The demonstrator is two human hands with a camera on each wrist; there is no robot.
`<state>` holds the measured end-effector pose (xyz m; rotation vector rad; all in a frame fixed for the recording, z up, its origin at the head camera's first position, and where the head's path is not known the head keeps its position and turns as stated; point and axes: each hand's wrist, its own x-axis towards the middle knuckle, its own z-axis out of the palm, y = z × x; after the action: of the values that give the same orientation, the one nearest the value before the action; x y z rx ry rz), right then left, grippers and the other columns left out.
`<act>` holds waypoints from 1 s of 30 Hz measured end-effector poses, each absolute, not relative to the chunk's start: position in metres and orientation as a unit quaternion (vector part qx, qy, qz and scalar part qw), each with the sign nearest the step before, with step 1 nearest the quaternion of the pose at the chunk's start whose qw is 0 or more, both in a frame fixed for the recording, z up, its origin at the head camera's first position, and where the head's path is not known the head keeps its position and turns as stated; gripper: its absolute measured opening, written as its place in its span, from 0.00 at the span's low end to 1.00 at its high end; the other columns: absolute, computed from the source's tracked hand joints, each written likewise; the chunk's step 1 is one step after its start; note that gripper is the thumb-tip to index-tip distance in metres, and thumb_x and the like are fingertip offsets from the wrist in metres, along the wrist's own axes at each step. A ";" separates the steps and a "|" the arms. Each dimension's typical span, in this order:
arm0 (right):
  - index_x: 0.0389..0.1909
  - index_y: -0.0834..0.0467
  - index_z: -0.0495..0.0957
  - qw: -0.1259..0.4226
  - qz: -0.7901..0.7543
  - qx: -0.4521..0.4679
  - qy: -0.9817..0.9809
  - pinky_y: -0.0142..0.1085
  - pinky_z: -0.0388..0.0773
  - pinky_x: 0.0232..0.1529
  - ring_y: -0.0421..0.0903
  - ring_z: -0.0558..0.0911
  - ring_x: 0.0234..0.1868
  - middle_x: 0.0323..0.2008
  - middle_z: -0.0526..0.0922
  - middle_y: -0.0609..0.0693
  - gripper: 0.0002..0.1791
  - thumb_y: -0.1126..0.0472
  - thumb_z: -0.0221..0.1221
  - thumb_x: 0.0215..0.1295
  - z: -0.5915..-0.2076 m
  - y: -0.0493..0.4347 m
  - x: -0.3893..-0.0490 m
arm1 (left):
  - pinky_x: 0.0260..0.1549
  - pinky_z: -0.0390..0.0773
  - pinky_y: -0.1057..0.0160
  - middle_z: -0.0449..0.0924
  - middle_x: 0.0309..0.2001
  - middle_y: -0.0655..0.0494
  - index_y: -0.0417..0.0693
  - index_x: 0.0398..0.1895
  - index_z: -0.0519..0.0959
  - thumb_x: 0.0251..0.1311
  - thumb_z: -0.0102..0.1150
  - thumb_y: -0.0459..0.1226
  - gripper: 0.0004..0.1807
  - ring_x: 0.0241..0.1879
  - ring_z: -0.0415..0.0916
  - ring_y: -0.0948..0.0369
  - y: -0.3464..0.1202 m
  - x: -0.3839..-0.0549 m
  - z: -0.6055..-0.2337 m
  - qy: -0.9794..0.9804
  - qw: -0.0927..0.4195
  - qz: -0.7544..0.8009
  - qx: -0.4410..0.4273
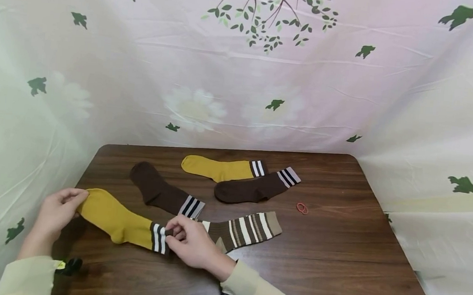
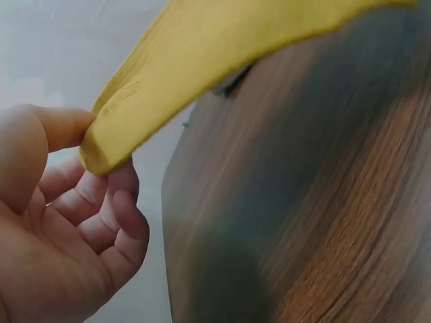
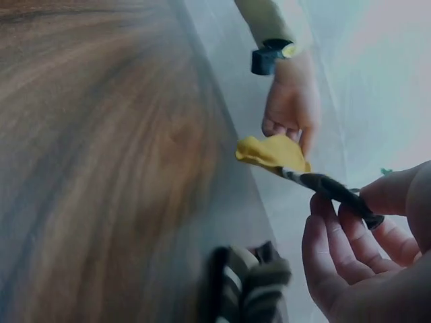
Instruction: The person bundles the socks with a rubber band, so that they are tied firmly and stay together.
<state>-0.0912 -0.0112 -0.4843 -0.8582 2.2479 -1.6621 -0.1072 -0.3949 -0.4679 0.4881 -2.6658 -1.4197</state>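
A yellow sock (image 1: 118, 217) with a dark, white-striped cuff is stretched between both hands above the table's left front. My left hand (image 1: 57, 212) pinches its toe between thumb and fingers; the left wrist view shows that toe of the sock (image 2: 141, 101) close up. At the cuff end, my right hand (image 1: 193, 243) pinches the dark edge, seen from the side in the right wrist view as a thin dark band (image 3: 337, 192). Just behind the right hand lies a brown striped sock (image 1: 251, 229), its left part covered by that hand.
A dark brown sock (image 1: 162, 190) with a grey-striped cuff lies behind the held one. Farther back, another yellow sock (image 1: 218, 168) is partly overlapped by a second dark brown sock (image 1: 254, 188). Red rubber bands (image 1: 302, 208) lie to their right on the wooden table (image 1: 335, 266). Patterned cloth surrounds the table.
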 end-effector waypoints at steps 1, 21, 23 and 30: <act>0.48 0.56 0.80 0.107 -0.574 -0.285 0.760 0.25 0.81 0.39 0.29 0.79 0.35 0.37 0.80 0.42 0.08 0.66 0.63 0.71 -0.483 -0.008 -0.092 | 0.28 0.82 0.65 0.80 0.30 0.77 0.39 0.48 0.83 0.77 0.57 0.50 0.21 0.29 0.76 0.69 -0.393 -0.106 -0.467 -0.868 0.044 -0.470 0.155; 0.55 0.62 0.80 0.081 -0.644 -0.170 0.741 0.32 0.78 0.37 0.41 0.83 0.36 0.39 0.82 0.55 0.12 0.64 0.62 0.74 -0.471 0.058 -0.129 | 0.30 0.84 0.65 0.84 0.32 0.72 0.35 0.50 0.81 0.78 0.58 0.44 0.18 0.31 0.80 0.68 -0.336 -0.104 -0.451 -0.841 0.031 -0.533 0.088; 0.56 0.62 0.80 0.079 -0.645 -0.155 0.744 0.32 0.78 0.37 0.42 0.83 0.36 0.39 0.82 0.55 0.13 0.65 0.62 0.74 -0.470 0.065 -0.132 | 0.31 0.84 0.65 0.84 0.32 0.71 0.31 0.52 0.79 0.79 0.57 0.44 0.20 0.32 0.81 0.67 -0.331 -0.102 -0.452 -0.841 0.024 -0.535 0.082; 0.59 0.67 0.77 0.062 -0.653 -0.126 0.745 0.30 0.77 0.33 0.41 0.82 0.33 0.38 0.84 0.58 0.16 0.67 0.61 0.73 -0.467 0.086 -0.142 | 0.31 0.85 0.65 0.86 0.33 0.68 0.32 0.51 0.79 0.78 0.58 0.41 0.17 0.32 0.82 0.66 -0.316 -0.102 -0.451 -0.817 0.020 -0.573 0.066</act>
<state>-0.1422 0.0864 -0.4667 -0.3822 2.2513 -1.9734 -0.1020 -0.3157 -0.4508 0.2046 -2.5342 -1.7763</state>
